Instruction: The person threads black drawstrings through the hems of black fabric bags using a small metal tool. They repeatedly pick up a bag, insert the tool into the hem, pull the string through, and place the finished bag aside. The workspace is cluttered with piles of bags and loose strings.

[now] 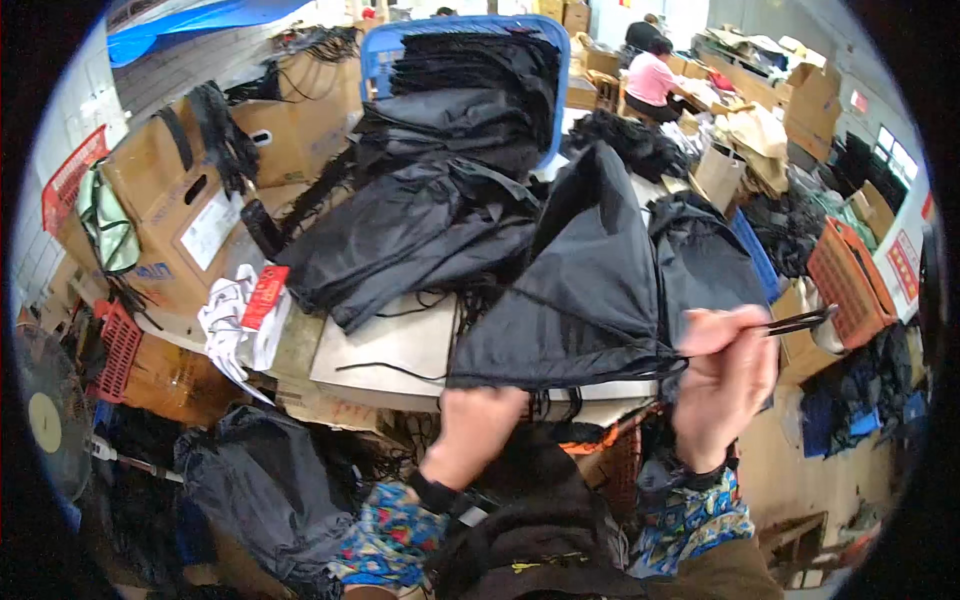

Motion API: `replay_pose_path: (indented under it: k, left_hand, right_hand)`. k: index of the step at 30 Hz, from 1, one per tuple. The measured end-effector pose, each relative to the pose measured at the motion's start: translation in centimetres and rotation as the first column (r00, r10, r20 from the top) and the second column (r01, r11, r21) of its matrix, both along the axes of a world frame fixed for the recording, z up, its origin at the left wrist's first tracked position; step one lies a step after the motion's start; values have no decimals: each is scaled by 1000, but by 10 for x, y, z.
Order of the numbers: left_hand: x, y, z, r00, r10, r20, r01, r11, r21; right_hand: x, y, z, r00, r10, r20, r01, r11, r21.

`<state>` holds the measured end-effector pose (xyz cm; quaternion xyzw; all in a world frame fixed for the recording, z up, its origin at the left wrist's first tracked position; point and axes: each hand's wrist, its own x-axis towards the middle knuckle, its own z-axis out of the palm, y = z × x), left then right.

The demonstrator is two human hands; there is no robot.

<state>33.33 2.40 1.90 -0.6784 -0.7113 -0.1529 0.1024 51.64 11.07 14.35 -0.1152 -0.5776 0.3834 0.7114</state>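
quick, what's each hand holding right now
Left hand: closed on the lower edge of the black bag, fingertips hidden.
Right hand: holding the black cord, slightly blurred.

The scene is viewed from the wearer's head through a wide fisheye lens, aimed forward and down over black cloth [590, 290]. The left hand [482, 422] and right hand [725, 390] are seen close up, a seated person [651, 80] far off.
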Motion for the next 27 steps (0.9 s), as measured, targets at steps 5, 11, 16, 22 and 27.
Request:
replay_pose_path:
  k: [5,11,16,22,27]
  left_hand:
    - [-113,-10,-34,995,-2,-97,29,962,272]
    - [-131,-53,-9,832,-154,532,249,962,-111]
    - [-111,-83,57,266,160,951,529,800,-283]
    - [-34,-24,11,948,-317,16,310,935,171]
    - [-52,-81,-56,997,12,-79,-31,970,-239]
  right_hand:
    - [255,78,-58,754,-603,-261,475,774,-419]
    - [200,34,-70,882,-296,366,462,693,-554]
    - [55,2,-102,494,760,422,-30,500,-866]
    - [-32,7,-128,593,710,381,-244,609,-755]
    - [-42,37,-142,542,733,411,-162,571,-805]
